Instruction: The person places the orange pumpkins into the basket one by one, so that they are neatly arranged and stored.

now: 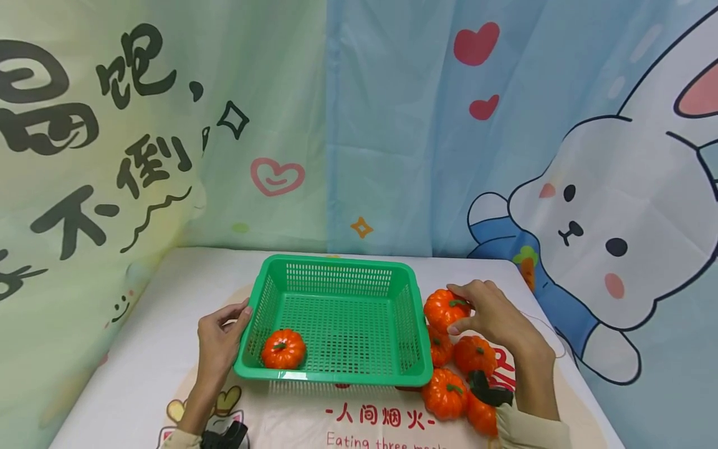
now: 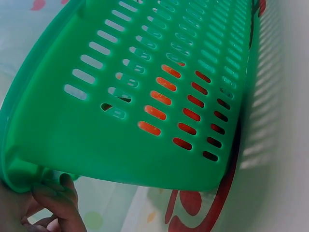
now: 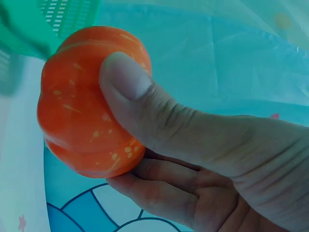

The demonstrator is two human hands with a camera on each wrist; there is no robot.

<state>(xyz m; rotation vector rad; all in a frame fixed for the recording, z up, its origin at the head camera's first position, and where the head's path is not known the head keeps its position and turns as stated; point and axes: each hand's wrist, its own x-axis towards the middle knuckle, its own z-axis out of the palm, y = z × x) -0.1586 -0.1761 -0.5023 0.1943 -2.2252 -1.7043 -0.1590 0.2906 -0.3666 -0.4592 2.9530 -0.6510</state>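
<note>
From the head view, I see a green basket on a white-covered table, with one orange pumpkin lying inside, in the near left corner. The left hand grips the basket's left rim, thumb and fingers drawn close together there. Over on the other side, the right hand holds a second pumpkin just outside the right rim, its fingers spread only as wide as the fruit. Four more gather by that side: a partly covered pumpkin right below the held one, another pumpkin to its right, a third pumpkin at the basket's near right corner, and a last pumpkin partly behind the black strap on the right wrist. A printed curtain with a big white rabbit hangs behind.

From the left wrist, the basket's slotted wall fills most of the view, and orange shows through the slots. The left hand's fingers curl under the rim at a corner.

From the right wrist, the thumb presses across the held pumpkin while the other fingers bend behind and below it; the basket's edge appears at the upper left.
</note>
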